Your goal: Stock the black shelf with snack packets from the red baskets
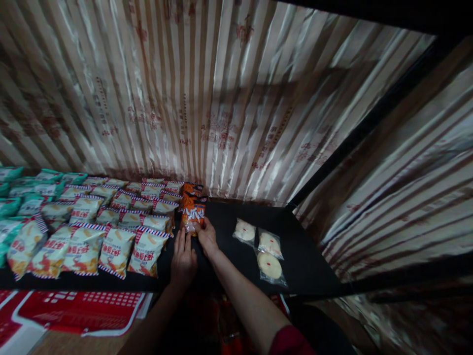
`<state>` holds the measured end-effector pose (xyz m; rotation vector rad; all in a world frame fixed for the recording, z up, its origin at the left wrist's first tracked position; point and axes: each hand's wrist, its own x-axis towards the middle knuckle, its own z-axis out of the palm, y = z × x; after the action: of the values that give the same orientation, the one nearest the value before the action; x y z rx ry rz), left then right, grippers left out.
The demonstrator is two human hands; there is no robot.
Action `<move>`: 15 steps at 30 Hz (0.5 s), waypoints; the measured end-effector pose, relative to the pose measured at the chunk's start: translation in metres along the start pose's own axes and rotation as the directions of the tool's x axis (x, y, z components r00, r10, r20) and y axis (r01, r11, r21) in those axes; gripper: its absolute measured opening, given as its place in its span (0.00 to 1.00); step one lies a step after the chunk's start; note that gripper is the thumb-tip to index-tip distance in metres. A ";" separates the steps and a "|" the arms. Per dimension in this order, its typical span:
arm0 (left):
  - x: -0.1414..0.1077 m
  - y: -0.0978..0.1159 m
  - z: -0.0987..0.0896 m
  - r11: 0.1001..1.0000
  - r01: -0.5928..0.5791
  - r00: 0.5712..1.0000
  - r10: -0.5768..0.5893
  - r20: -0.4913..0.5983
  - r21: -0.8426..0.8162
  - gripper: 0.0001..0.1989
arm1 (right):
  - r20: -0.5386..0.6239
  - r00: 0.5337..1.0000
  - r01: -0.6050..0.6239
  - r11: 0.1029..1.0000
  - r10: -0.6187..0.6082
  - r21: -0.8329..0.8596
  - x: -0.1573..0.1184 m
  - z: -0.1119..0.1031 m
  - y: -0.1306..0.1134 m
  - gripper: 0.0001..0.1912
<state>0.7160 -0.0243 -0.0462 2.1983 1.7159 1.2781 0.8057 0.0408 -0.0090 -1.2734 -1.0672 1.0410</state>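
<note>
1. Broadly, a striped, pleated curtain [236,108] spans the back, above a black shelf [310,251].
2. Rows of white snack bags [148,250] crowd the shelf's left part.
3. Below its front edge sits a red basket [81,313].
4. Three clear-wrapped pale discs [269,265] lie well to the right.
5. The left hand [184,259] has its fingers extended, unclosed, at the lower left of an orange packet [193,215]; the right hand [207,237] touches its lower right, whether gripping I cannot tell.
6. That packet, on the shelf just beside the bags, points its long axis toward the curtain; it is glossy, with white lettering facing the person.
</note>
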 end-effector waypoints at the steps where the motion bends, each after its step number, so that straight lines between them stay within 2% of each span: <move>1: 0.002 0.000 0.000 1.000 0.006 1.000 -0.006 0.001 -0.001 0.26 | -0.006 1.000 -0.008 1.000 0.008 0.004 0.003 0.002 0.000 0.16; 15: 0.013 -0.008 0.009 1.000 0.016 0.999 -0.015 -0.046 0.009 0.28 | 0.008 1.000 -0.022 1.000 0.022 0.018 0.025 0.011 0.004 0.15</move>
<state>0.7159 -0.0063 -0.0491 2.1732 1.7554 1.3297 0.7995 0.0676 -0.0117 -1.2699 -1.0495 1.0704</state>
